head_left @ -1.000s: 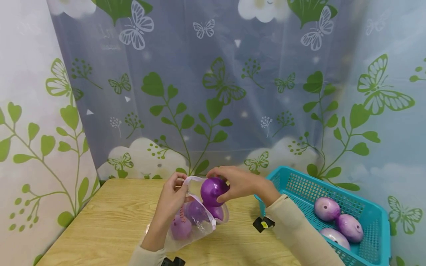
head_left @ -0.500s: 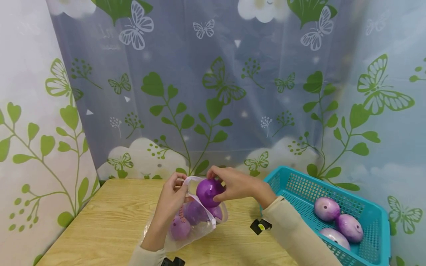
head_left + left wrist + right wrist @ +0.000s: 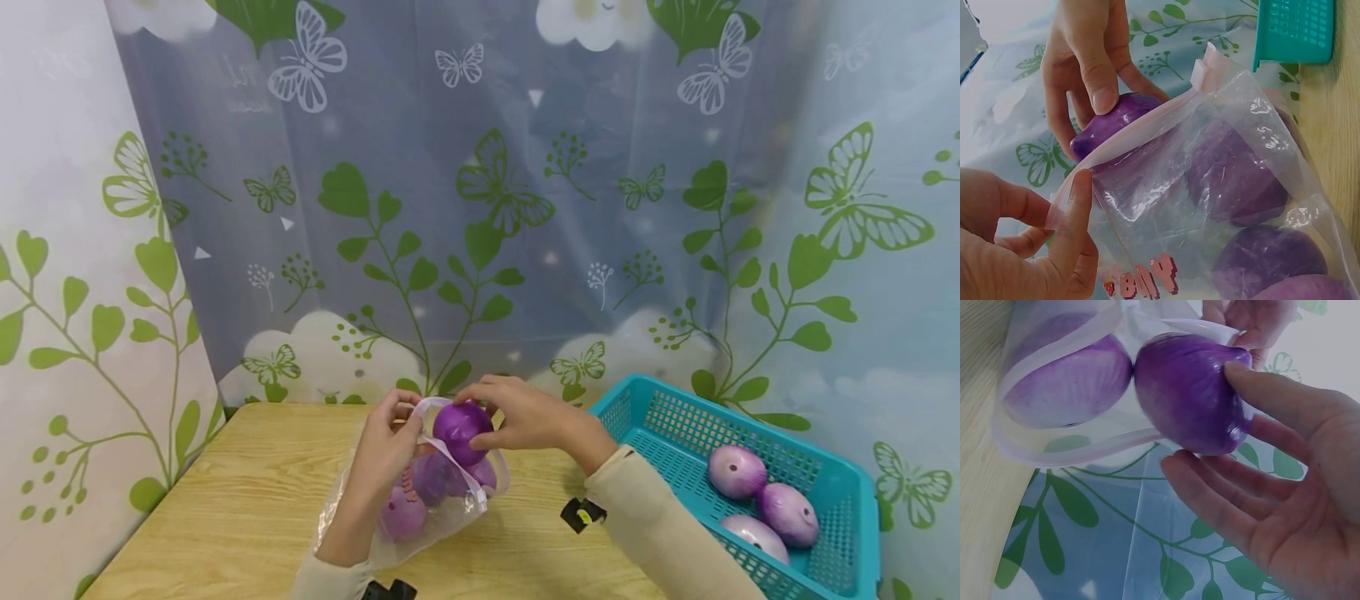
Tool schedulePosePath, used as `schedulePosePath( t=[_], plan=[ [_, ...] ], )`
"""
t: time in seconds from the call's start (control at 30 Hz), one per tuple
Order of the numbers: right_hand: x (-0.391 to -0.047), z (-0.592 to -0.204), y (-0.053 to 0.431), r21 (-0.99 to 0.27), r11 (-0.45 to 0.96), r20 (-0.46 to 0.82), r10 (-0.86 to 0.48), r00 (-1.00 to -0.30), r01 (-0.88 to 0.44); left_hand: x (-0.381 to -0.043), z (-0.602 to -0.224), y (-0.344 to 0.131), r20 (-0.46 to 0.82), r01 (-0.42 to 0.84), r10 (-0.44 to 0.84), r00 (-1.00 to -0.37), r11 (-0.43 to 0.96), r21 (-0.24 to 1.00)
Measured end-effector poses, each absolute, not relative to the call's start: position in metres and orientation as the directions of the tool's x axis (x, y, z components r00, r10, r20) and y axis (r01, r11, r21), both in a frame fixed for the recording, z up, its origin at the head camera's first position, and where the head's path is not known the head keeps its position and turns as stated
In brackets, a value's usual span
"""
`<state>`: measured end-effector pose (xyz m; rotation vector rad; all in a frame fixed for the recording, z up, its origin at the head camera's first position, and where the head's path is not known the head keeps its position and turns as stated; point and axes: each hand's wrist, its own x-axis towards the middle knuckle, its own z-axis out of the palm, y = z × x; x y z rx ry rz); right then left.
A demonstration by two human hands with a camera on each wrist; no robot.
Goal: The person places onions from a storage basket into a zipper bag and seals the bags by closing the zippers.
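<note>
My right hand (image 3: 528,415) grips a shiny purple onion (image 3: 459,427) with thumb and fingers, at the open mouth of a clear zip bag (image 3: 444,528). In the right wrist view this onion (image 3: 1188,394) sits inside the opening's rim, close against a paler onion (image 3: 1075,381) in the bag. My left hand (image 3: 386,446) pinches the bag's edge near one end of the mouth. Several onions lie in the bag; the left wrist view shows one large purple onion (image 3: 1238,172) through the plastic. A slider (image 3: 1199,75) sits on the zip strip, and red lettering marks the bag's side.
To the right stands a turquoise slotted basket (image 3: 876,533) holding three visible pale purple onions (image 3: 787,514). A wooden table (image 3: 247,483) lies under the bag. Behind it hangs a curtain (image 3: 420,167) printed with leaves and butterflies.
My right hand has carried the purple onion a little left and closer into the bag's mouth. The left hand keeps its hold on the bag's edge, nearly still.
</note>
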<state>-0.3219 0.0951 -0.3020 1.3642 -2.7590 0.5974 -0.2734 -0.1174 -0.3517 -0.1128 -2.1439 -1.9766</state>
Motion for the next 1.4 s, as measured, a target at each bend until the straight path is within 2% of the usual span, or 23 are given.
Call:
schedulePosePath(
  t=[0.2, 0.43, 0.67, 1.1, 1.4],
  plan=[
    [-0.324, -0.305, 0.094, -0.369, 0.533, 0.223, -0.744, -0.630, -0.761, -0.274, -0.351, -0.120, 0.211, 0.203, -0.113, -0.971, 0.084, 0.976],
    [-0.323, -0.305, 0.094, -0.377, 0.501, 0.258, -0.751, -0.608, -0.779, -0.272, -0.350, -0.121, 0.215, 0.207, -0.119, -0.969, 0.080, 0.975],
    [-0.325, -0.306, 0.093, -0.318, 0.457, 0.294, -0.786, -0.544, -0.831, -0.273, -0.349, -0.123, 0.210, 0.200, -0.128, -0.969, 0.083, 0.976],
    [-0.319, -0.310, 0.084, -0.402, 0.436, 0.158, -0.833, -0.530, -0.805, -0.272, -0.350, -0.120, 0.194, 0.189, -0.100, -0.976, 0.056, 0.980],
    [-0.317, -0.310, 0.085, -0.430, 0.415, 0.140, -0.847, -0.513, -0.802, -0.272, -0.347, -0.123, 0.183, 0.174, -0.125, -0.975, 0.078, 0.982]
  ],
)
